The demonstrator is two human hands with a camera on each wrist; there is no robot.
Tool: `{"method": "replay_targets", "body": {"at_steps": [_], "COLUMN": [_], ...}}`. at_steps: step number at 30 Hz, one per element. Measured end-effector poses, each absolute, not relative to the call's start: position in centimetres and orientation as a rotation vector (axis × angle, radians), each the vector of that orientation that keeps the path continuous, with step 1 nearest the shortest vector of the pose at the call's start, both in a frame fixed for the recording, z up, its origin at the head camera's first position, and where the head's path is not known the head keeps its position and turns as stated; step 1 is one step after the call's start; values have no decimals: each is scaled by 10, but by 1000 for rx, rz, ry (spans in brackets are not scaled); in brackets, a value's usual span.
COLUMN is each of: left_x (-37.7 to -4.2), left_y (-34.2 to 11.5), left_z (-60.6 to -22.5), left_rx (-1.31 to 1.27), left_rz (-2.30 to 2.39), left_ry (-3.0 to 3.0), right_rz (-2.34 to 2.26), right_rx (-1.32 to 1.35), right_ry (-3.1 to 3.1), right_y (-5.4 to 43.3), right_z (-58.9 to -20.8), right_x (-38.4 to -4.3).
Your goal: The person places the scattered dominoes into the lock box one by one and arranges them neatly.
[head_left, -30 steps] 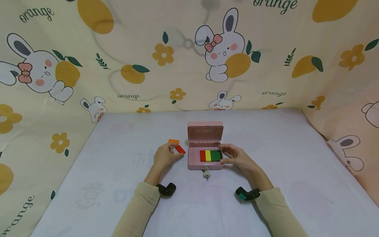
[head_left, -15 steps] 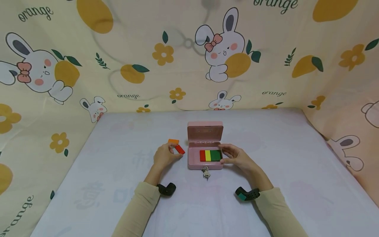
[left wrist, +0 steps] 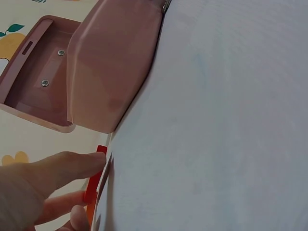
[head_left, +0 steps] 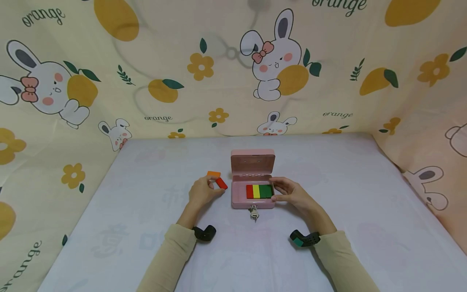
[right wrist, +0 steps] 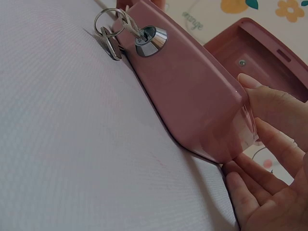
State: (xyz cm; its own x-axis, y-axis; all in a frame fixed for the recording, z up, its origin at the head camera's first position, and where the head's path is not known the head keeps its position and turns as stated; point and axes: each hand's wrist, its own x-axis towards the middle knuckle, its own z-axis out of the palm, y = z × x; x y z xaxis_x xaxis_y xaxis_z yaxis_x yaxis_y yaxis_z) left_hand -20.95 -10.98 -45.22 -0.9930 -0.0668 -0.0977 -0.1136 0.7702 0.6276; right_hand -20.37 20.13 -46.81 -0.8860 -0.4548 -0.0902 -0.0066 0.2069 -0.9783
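Observation:
My left hand point(head_left: 202, 191) pinches a red block point(head_left: 221, 183) between thumb and fingers, low at the tabletop left of the box. In the left wrist view the red block point(left wrist: 96, 175) stands on edge between thumb and fingertip. An orange block point(head_left: 213, 174) lies just behind that hand. The pink metal cash box point(head_left: 238, 202) has its lid point(head_left: 253, 164) raised. Inside it, a red block point(head_left: 249, 192), a yellow block point(head_left: 256, 192) and green blocks point(head_left: 265, 191) sit side by side. My right hand point(head_left: 294, 194) holds the box's right end, thumb at the front corner point(right wrist: 250, 82).
Keys on a ring point(right wrist: 113, 41) hang from the lock point(right wrist: 151, 41) on the box's front. A white cloth point(head_left: 251, 259) covers the table. Behind it hangs a backdrop point(head_left: 226, 93) printed with rabbits and oranges. Each wrist wears a dark strapped device point(head_left: 205, 233).

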Motion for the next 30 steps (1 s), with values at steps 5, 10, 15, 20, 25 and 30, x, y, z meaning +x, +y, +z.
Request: {"method": "replay_targets", "body": {"at_steps": [5, 10, 15, 20, 25, 30], "left_x": [-209, -208, -207, -207, -205, -203], "left_y": [-110, -111, -111, -110, -110, -111], "left_z": [-450, -449, -447, -444, -441, -440], "left_rx": [-130, -108, -99, -82, -27, 8], "left_rz": [1047, 1056, 1072, 1070, 1066, 1103], "left_ry": [2894, 2898, 2886, 2874, 2882, 2874], "right_rz": [-1719, -1715, -1719, -1731, -1733, -1734], "right_rx": [-421, -423, -420, -409, -408, -413], "right_ry": [2136, 2140, 2137, 2126, 2124, 2119], "right_y": [201, 201, 201, 201, 201, 201], "right_z": [-468, -468, -468, -467, -468, -468], "right_x": [-204, -204, -204, -204, -204, -204]}}
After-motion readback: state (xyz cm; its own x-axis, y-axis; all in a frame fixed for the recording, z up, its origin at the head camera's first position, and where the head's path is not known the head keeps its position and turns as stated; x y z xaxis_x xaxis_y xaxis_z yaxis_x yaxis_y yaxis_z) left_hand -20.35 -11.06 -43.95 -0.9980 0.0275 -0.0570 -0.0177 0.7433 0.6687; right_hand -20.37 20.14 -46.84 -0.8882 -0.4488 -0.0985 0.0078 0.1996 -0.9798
